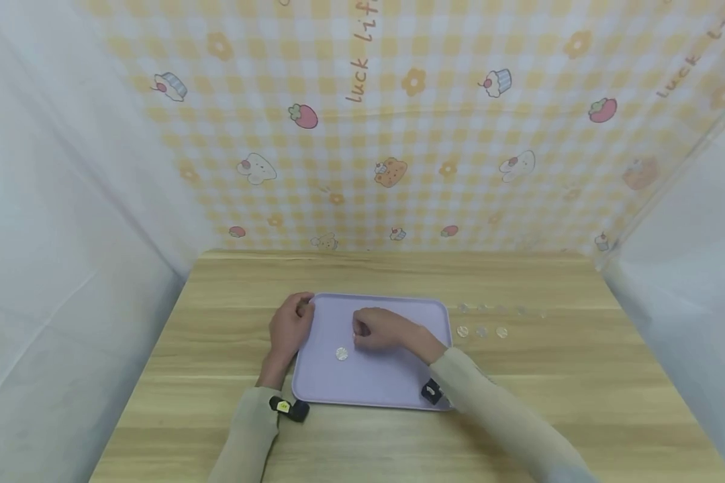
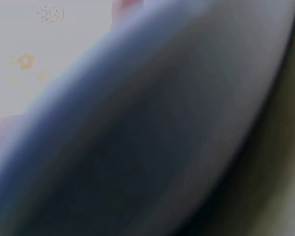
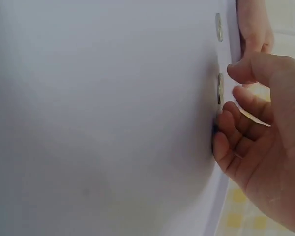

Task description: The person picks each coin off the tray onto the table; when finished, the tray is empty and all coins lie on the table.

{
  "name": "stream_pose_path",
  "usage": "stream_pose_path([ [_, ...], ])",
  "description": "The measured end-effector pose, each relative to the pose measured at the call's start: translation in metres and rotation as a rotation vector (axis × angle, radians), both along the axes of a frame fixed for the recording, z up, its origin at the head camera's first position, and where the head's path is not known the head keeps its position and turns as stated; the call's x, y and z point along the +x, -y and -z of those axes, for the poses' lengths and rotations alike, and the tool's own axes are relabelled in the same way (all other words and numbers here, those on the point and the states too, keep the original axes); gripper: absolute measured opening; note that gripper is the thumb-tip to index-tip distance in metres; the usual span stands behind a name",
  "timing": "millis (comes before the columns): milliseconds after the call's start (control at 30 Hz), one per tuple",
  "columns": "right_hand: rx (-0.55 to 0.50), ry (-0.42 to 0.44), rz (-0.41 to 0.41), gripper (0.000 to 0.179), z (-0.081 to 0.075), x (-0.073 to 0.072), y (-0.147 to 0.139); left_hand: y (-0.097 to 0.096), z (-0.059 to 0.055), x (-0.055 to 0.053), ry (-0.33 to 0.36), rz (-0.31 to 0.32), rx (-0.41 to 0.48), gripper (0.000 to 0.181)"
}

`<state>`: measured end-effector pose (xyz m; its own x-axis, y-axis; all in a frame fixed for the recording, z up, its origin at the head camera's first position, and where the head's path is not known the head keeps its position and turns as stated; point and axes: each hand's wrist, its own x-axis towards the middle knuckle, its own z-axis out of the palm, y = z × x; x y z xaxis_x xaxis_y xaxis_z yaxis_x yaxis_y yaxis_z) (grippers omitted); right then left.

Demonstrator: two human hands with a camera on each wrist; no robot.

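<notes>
A pale purple tray (image 1: 393, 392) lies on the wooden table. My left hand (image 1: 290, 329) rests against its left rim, fingers loosely bent. Over the middle of the tray is my right hand (image 1: 380, 329). In the right wrist view, a silvery coin (image 3: 220, 88) lies on the tray close to the parted thumb and index finger of the right hand (image 3: 265, 128), whose other fingers curl beside the tray surface. Another coin (image 1: 341, 353) lies on the tray to the left of that hand. The left wrist view is mostly filled by a blurred, dark tray edge (image 2: 137, 123).
Right of the tray, several pale round coins (image 1: 482, 332) lie in two rows on the table (image 1: 550, 376). A yellow checked cloth (image 1: 423, 134) hangs behind the table, with white sheets (image 1: 48, 268) at the sides. A small black camera (image 1: 431, 391) sits on the right wrist.
</notes>
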<state>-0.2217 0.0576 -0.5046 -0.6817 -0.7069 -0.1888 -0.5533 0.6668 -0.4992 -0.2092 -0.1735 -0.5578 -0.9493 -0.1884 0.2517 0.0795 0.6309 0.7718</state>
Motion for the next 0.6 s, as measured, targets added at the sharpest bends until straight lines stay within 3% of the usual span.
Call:
stream_pose_path([
  [100, -0.014, -0.1, -0.054, 0.016, -0.001, 0.005, -0.004, -0.001, 0.0, 0.0, -0.01, 0.001, 0.003, 0.021],
  [300, 0.121, -0.311, -0.141, 0.022, -0.006, 0.015, 0.003, 0.001, 0.004, 0.0, 0.0, -0.002, 0.008, 0.022],
  [433, 0.17, -0.359, -0.144, 0.02, -0.009, 0.02, 0.005, 0.0, 0.003, 0.0, 0.008, -0.006, 0.012, 0.022],
  [600, 0.201, -0.358, -0.139, 0.017, -0.011, 0.017, 0.006, 0.0, 0.002, -0.001, 0.003, -0.001, 0.012, 0.022],
])
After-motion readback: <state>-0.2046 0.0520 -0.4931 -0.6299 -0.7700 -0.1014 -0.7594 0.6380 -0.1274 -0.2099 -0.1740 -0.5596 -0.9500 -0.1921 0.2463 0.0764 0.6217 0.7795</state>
